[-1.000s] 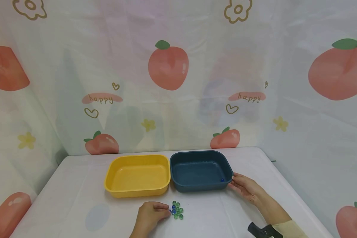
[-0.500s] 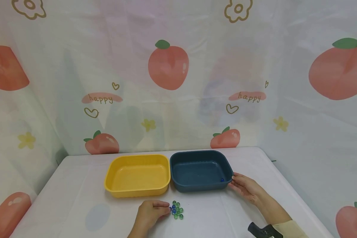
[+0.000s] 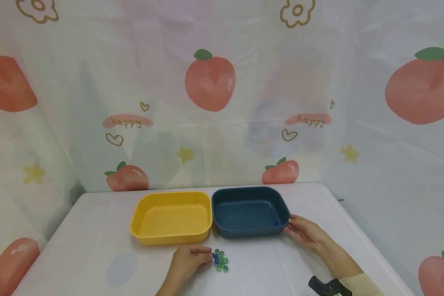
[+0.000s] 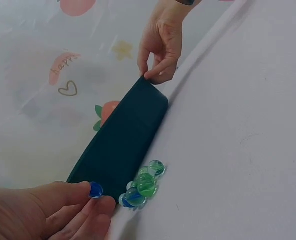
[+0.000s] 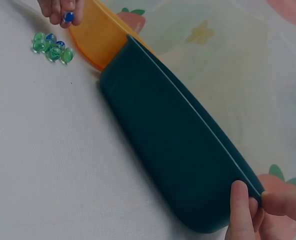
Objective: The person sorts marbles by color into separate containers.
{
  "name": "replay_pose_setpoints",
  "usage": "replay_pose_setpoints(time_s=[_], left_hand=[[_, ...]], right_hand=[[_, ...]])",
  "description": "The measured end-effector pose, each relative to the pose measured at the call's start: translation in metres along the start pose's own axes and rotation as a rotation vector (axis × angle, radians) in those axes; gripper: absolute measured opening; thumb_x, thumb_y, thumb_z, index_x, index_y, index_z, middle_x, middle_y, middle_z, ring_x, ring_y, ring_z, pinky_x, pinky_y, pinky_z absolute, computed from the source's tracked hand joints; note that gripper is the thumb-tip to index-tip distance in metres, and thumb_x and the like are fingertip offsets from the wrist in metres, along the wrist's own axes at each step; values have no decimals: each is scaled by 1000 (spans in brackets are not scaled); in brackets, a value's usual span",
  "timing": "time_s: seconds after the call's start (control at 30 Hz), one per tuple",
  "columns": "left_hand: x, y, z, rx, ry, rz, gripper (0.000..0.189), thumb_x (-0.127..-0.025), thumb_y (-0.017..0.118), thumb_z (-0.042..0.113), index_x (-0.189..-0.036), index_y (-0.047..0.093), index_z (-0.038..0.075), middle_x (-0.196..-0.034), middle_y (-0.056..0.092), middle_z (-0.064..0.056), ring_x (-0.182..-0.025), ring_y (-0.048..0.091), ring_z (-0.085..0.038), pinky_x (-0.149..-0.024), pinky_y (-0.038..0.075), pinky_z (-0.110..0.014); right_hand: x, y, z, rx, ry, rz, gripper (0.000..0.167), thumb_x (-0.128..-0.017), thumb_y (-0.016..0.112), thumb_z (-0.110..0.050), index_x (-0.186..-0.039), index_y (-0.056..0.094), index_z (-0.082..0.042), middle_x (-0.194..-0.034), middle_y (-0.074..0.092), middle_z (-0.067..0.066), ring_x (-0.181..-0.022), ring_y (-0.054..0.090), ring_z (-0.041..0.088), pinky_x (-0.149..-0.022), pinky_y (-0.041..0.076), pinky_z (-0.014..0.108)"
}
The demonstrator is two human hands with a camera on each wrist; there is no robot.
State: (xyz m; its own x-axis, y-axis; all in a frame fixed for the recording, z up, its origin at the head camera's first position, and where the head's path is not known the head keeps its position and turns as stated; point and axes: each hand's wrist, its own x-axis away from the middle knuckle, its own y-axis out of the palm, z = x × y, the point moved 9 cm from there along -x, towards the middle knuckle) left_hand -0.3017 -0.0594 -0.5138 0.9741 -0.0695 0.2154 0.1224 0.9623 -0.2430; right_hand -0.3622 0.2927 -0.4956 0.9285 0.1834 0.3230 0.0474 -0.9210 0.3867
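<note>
Looks like the pick step: left hand [image 3: 188,260] has a blue marble [image 4: 95,190] pinched thumb-to-finger, with the marble pile [image 3: 221,260] just off its fingertips. Right hand [image 3: 306,235] grips the dark blue tray [image 3: 244,234] by its rim, thumb and fingers closed; next move probably calls for a firm pinch and clearance over the pile.

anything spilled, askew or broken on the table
Nothing stands out. The yellow tray and blue tray sit upright side by side, with no damage visible. The loose marbles lie bunched on the table rather than scattered. The left hand pinches a blue marble, and the right hand holds the blue tray by its rim.
</note>
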Motion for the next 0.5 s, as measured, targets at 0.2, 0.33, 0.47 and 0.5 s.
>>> replay_pose_setpoints(time_s=[0.2, 0.33, 0.47, 0.5], left_hand=[[-1, 0, 6, 24, -7, 8, 17, -82, 78, 11, -96, 76, 1, -85, 76, -6, -75, 72, -14, -67, 60, -28], [-2, -1, 9, 33, -5, 6, 19, -82, 78, 10, -98, 76, 0, -87, 76, -7, -77, 72, -14, -69, 60, -29], [-3, -3, 12, 30, -29, 13, 20, -82, 79, 13, -99, 76, 2, -87, 76, -6, -77, 71, -13, -70, 60, -29], [-3, -4, 12, 29, -37, 17, 20, -82, 79, 13, -98, 77, 3, -86, 76, -6, -77, 71, -13, -70, 60, -28]], right_hand=[[0, 0, 0, -5, 4, 4, 23, -100, 49, 0, -123, 50, 0, -97, 67, 6, -90, 68, 13, -86, 57, 26], [0, -1, 0, -10, 3, 1, 22, -100, 48, 0, -122, 50, -1, -98, 67, 5, -91, 68, 13, -86, 57, 27], [-1, -1, 0, -9, -1, 0, 20, -100, 48, 0, -119, 53, -2, -97, 67, 5, -90, 68, 12, -86, 57, 26], [-1, -1, 0, -8, -2, 1, 18, -100, 48, 0, -117, 54, -3, -97, 67, 5, -90, 68, 12, -86, 57, 26]])
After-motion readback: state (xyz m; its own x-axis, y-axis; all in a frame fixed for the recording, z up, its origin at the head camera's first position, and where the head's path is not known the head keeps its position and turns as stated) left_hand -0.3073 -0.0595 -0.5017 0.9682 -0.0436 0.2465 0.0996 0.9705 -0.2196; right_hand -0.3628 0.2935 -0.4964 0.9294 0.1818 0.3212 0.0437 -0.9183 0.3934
